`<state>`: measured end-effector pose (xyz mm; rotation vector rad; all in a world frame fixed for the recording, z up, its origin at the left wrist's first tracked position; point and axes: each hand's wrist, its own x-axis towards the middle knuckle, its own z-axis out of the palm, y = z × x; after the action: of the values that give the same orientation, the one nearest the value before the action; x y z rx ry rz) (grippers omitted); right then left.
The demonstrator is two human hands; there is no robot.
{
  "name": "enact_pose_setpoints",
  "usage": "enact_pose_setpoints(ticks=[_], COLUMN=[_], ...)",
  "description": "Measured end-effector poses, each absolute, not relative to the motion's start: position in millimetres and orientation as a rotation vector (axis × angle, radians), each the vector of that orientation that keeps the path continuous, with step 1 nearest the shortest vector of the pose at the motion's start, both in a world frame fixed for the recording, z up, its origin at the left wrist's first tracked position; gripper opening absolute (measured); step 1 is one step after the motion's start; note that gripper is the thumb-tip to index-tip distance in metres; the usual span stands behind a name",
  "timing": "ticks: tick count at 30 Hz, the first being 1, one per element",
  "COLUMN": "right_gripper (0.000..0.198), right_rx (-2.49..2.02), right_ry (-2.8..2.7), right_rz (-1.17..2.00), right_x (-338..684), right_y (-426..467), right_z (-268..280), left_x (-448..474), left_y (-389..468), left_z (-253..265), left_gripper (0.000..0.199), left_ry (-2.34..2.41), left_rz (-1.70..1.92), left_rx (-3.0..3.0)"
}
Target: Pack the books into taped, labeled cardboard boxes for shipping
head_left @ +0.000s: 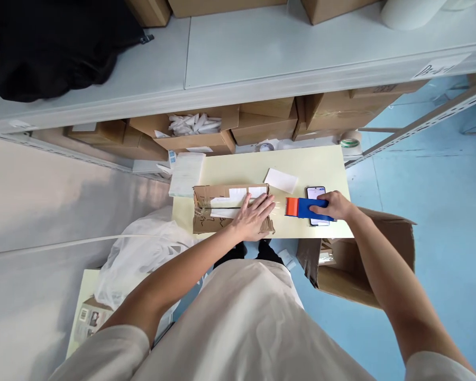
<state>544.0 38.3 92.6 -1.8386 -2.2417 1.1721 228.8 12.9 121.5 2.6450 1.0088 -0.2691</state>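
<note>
A brown cardboard box [204, 207] with white labels and handwriting lies at the front of the pale table [230, 168]. My left hand [254, 216] rests flat on its right end, fingers spread. To the right, my right hand [333, 205] grips a blue tape dispenser [311, 208] by its handle; its orange end faces the box. A clear strip of tape seems to show between the box edge and the dispenser. Beneath the dispenser lies a phone [316, 192] with its screen lit, partly covered. Behind the box is a white paper slip [281, 180].
A stack of white sheets [187, 174] sits at the table's left. Tape rolls [349, 140] and cardboard boxes [265, 127] line the shelf behind, under a grey upper shelf [262, 50]. An open carton [357, 264] stands right of me, a plastic bag [143, 248] left.
</note>
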Motion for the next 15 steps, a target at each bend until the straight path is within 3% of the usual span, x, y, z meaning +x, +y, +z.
enact_pose_setpoints(ticks=[4, 8, 12, 15], right_gripper=[0.046, 0.051, 0.032, 0.028], right_rx=[-2.053, -2.378, -2.449, -2.449], right_ry=[-2.357, -2.323, -2.329, -2.357], right_rz=[1.006, 0.721, 0.764, 0.778], right_x=[545.3, 474.0, 402.1, 387.1], right_y=[33.1, 31.3, 30.5, 22.5], right_z=[114.5, 133.4, 125.5, 109.9], left_x=[232.2, 238.9, 242.3, 237.8], left_y=[12.9, 13.8, 12.9, 8.2], left_z=[125.3, 124.9, 120.4, 117.7], left_gripper=[0.078, 0.072, 0.064, 0.072], left_ry=[1.016, 1.007, 1.031, 1.029], left_rz=[-0.270, -0.246, -0.229, -0.180], left_rx=[2.680, 2.724, 2.716, 2.671])
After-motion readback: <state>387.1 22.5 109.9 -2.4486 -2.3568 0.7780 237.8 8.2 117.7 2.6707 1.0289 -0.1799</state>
